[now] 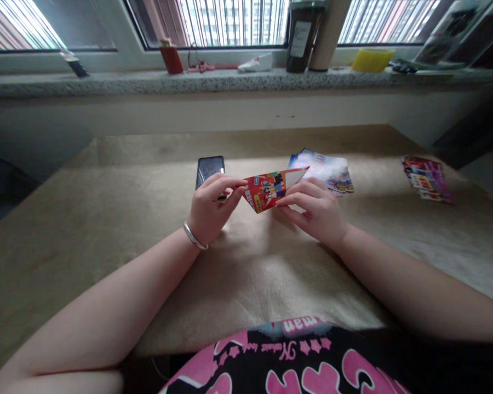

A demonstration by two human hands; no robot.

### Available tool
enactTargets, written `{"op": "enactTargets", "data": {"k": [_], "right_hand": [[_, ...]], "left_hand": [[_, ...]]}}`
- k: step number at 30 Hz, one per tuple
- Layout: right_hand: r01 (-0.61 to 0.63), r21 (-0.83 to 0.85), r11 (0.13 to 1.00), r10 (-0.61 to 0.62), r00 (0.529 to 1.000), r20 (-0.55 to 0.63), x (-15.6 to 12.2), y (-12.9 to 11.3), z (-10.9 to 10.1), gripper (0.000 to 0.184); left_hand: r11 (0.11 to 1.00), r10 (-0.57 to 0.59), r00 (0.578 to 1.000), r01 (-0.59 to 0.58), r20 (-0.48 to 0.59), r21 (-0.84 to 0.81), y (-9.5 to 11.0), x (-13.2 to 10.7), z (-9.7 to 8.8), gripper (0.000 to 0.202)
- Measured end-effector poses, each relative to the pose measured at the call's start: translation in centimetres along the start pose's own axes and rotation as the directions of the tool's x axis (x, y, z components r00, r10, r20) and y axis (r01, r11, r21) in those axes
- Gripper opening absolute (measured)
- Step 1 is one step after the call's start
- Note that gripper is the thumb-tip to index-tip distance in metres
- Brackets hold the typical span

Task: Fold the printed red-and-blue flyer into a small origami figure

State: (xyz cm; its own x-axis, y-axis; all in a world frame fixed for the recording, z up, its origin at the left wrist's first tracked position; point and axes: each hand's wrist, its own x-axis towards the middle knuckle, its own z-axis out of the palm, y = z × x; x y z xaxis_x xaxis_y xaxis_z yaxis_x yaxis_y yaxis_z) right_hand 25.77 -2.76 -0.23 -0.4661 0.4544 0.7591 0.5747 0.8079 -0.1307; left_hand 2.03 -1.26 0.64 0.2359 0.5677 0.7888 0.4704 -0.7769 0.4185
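Observation:
A folded sheet of colourful printed paper, mostly red with a white corner, is held just above the table between both hands. My left hand, with a silver bangle on its wrist, pinches the paper's left tip with curled fingers. My right hand grips the paper's lower right edge, fingers pressed together along the fold. A dark phone lies flat just behind my left hand.
Printed leaflets lie behind my right hand, and another pile of leaflets sits at the far right. The table is covered in tan cloth. A stone windowsill behind carries a red cup, a dark jar and a yellow container.

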Motion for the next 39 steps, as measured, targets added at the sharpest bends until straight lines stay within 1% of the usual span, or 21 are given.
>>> {"op": "enactTargets", "data": {"k": [4,9,13,16,20,22,24,26,28,30,31,33,37,39], "right_hand": [[-0.056,0.001,0.998,0.056,0.998,0.022,0.0,0.0,0.1,0.006],[-0.108,-0.009,0.994,0.108,0.994,0.026,0.0,0.3,0.4,0.008],[-0.156,-0.011,0.988,0.157,0.987,0.027,0.0,0.6,0.6,0.007],[-0.187,-0.006,0.982,0.187,0.981,0.043,-0.1,0.8,0.7,0.006],[-0.174,0.035,0.984,0.171,0.982,0.075,-0.2,0.8,0.7,0.007],[-0.139,0.065,0.988,0.132,0.985,0.107,-0.2,0.8,0.7,0.006],[-0.096,0.088,0.991,0.083,0.986,0.147,-0.1,0.7,0.5,0.005],[-0.055,0.107,0.993,0.035,0.982,0.188,-0.1,0.7,0.3,0.005],[-0.029,0.124,0.992,0.000,0.975,0.223,-0.1,0.7,0.2,0.005],[-0.021,0.144,0.989,-0.016,0.966,0.257,-0.1,0.9,0.1,0.005],[-0.022,0.155,0.988,-0.021,0.962,0.274,-0.1,1.0,0.2,0.005],[-0.027,0.183,0.983,-0.031,0.951,0.307,-0.2,1.3,0.2,0.006],[-0.052,0.253,0.966,-0.044,0.933,0.358,-0.2,1.7,0.3,0.006],[-0.062,0.272,0.960,-0.048,0.923,0.381,-0.2,1.8,0.3,0.006]], "left_hand": [[0.996,0.064,0.998,-0.065,0.013,0.058,-0.1,-0.1,0.3,0.008],[0.990,0.094,0.994,-0.100,0.062,0.102,-0.3,-0.5,0.7,0.017],[0.987,0.132,0.984,-0.142,0.118,0.081,-0.4,-0.7,0.8,0.012],[0.989,0.130,0.981,-0.139,0.146,0.051,-0.4,-0.6,0.7,0.010],[0.988,0.146,0.965,-0.152,0.216,0.008,-0.4,-0.3,0.0,0.012],[0.987,0.150,0.955,-0.159,0.255,0.013,-0.4,-0.2,-0.5,0.015],[0.988,0.130,0.950,-0.148,0.285,0.040,-0.4,-0.1,-0.9,0.019],[0.988,0.060,0.949,-0.100,0.310,0.116,-0.5,0.0,-1.1,0.021],[0.969,-0.071,0.944,-0.012,0.322,0.248,-0.5,0.1,-1.2,0.017],[0.923,-0.207,0.924,0.075,0.322,0.376,-0.3,0.2,-1.1,0.015],[0.900,-0.251,0.912,0.097,0.324,0.424,-0.2,0.3,-1.1,0.014],[0.862,-0.269,0.899,0.065,0.345,0.503,0.0,0.4,-1.1,0.017],[0.746,-0.215,0.907,-0.087,0.362,0.661,0.4,0.1,-1.3,0.026],[0.719,-0.179,0.908,-0.143,0.379,0.681,0.3,-0.2,-1.3,0.032]]}}
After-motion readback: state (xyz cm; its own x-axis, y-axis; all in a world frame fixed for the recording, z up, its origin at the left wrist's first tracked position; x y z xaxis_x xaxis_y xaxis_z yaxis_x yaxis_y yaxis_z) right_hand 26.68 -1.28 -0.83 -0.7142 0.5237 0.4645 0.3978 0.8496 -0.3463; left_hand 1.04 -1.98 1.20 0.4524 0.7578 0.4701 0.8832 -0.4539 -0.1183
